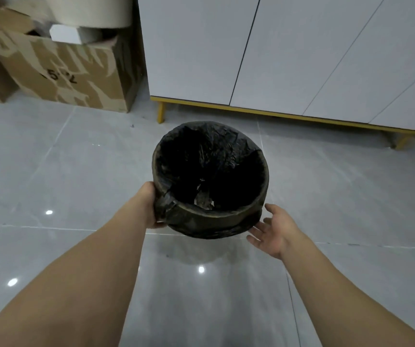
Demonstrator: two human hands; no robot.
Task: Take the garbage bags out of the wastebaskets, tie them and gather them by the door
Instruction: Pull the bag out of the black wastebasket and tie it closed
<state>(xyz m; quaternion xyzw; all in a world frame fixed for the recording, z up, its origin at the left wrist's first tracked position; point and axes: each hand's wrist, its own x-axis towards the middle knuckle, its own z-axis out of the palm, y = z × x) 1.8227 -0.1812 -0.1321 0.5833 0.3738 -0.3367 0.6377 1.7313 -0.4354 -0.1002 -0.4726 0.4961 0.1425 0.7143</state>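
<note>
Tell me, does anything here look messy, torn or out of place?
The black bag sits unevenly in the wastebasket: folded over the far rim, slipped inside the near rim, bunched at the left where the left hand grips it. A few dark specks lie on the floor. The right hand is open beside the basket. No spill shows.

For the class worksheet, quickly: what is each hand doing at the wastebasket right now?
Left hand: grips the wastebasket at its bag-covered rim.
Right hand: open, fingers straight, beside the wastebasket, holding nothing.
</note>
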